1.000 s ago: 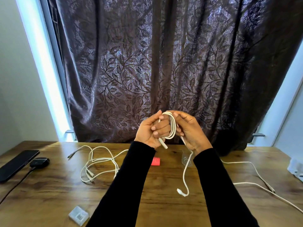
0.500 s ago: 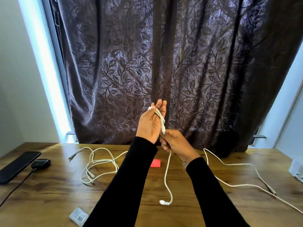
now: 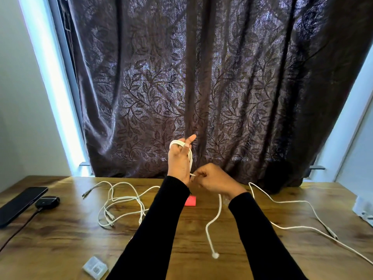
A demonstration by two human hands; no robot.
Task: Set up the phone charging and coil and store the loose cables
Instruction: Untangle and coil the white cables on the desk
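A white cable (image 3: 214, 221) is wound in loops around the raised fingers of my left hand (image 3: 179, 158), held upright above the wooden table (image 3: 60, 239). My right hand (image 3: 214, 179) sits just below and to the right, pinching the same cable near my left wrist. The cable's free end hangs down and lies on the table, its plug near the front. A loose tangle of white cables (image 3: 121, 203) lies left of my arms. Another white cable (image 3: 298, 217) runs across the right side. A black phone (image 3: 20, 205) lies at the far left beside a black charger puck (image 3: 47, 201).
A dark leaf-patterned curtain (image 3: 201, 87) hangs behind the table. A small red block (image 3: 190, 200) lies between my arms. A clear plastic box (image 3: 94, 266) sits at the front left. A white object (image 3: 363, 209) is at the right edge.
My left hand has stayed raised with the loops on it, while my right hand dropped from beside the coil to below it. The dangling cable end swung right and lower on the table.
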